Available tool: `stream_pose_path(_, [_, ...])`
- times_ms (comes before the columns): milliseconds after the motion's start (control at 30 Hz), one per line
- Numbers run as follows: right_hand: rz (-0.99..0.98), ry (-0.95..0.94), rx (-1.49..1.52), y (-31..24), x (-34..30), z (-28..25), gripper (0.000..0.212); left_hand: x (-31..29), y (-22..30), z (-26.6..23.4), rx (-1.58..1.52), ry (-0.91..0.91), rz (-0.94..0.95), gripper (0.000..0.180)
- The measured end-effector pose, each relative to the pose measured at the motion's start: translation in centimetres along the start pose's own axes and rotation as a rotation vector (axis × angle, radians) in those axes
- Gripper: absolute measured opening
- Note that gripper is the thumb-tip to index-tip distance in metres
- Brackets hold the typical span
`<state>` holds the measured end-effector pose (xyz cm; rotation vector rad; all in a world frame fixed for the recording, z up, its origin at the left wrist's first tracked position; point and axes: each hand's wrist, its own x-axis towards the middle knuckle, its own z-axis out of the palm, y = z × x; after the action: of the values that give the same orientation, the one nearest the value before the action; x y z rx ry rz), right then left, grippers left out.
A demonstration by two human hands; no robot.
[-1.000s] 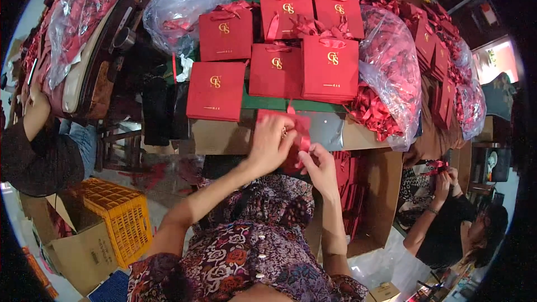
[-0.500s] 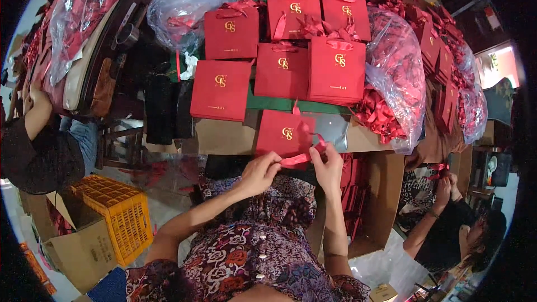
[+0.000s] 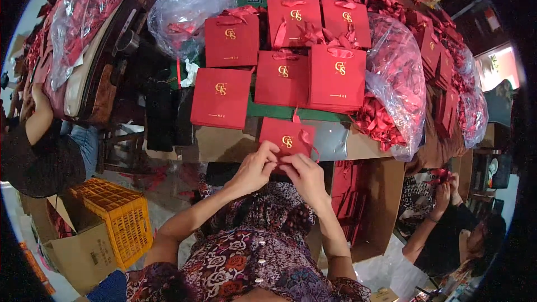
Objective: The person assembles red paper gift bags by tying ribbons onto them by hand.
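A small red paper gift bag (image 3: 286, 130) with gold print lies in front of me at the table's near edge. My left hand (image 3: 256, 170) is closed in a pinch over its lower part. Close beside it, my right hand (image 3: 306, 178) pinches with bent fingers, the fingertips of both nearly meeting. The red ribbon (image 3: 297, 116) sticks up above the bag's far edge, and some of it curls out at the bag's right side. The stretch between my hands is mostly hidden by my fingers.
Several stacks of red gift bags (image 3: 337, 78) stand beyond. Clear plastic sacks of ribbons (image 3: 394, 78) flank them. An open cardboard box (image 3: 380, 207) with red bags sits at my right, a yellow crate (image 3: 126, 221) at lower left. Co-workers sit left and right (image 3: 447, 235).
My right hand has moved left to meet my left hand. The ribbon stretched between them is now covered by my fingers. The view has tilted slightly.
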<state>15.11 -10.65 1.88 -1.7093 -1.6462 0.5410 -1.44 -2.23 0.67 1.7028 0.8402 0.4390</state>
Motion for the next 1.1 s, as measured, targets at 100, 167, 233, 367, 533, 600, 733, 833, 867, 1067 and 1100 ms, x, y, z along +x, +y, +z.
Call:
stream_pose_path(100, [0.03,-0.008,0.013,0.4,0.0,0.3,0.015,0.1,-0.2,-0.3,-0.034,-0.012,-0.031,0.028])
stream_pose_path(167, [0.082,0.007,0.003,0.5,-0.2,0.3,0.013,0.4,-0.2,-0.3,0.062,0.097,0.114,0.027])
stream_pose_path(233, [0.128,0.066,0.008,0.3,-0.1,0.1,0.012,0.1,-0.6,-0.6,0.339,0.167,0.08,0.028])
stream_pose_path(367, [0.111,0.13,0.034,0.9,0.7,1.0,0.014,-0.4,-2.2,0.2,0.414,0.201,0.076,0.034])
stream_pose_path(533, [0.174,0.108,0.019,1.7,1.6,2.5,0.015,-0.6,-1.7,0.8,0.401,0.138,0.012,0.04])
stream_pose_path(600, [0.178,0.153,-0.008,1.7,1.7,2.8,0.015,0.4,-1.5,0.6,0.418,0.172,0.027,0.041])
stream_pose_path(733, [0.205,0.135,-0.065,2.0,1.8,2.9,0.013,3.4,-1.5,-0.1,0.573,0.255,0.163,0.051])
stream_pose_path(833, [0.212,0.162,-0.027,2.3,1.7,3.2,0.013,4.5,-2.0,-0.4,0.63,0.202,0.16,0.051])
stream_pose_path(867, [0.198,0.175,-0.037,2.4,1.7,3.2,0.014,4.7,-2.0,-0.5,0.636,0.156,0.15,0.052])
stream_pose_path(1067, [0.233,0.242,-0.019,2.3,2.2,3.7,0.014,4.6,-1.4,-0.4,0.57,0.186,0.184,0.043])
stream_pose_path(1100, [0.227,0.265,-0.015,2.2,2.3,3.9,0.014,4.5,-1.3,-0.4,0.571,0.186,0.183,0.043])
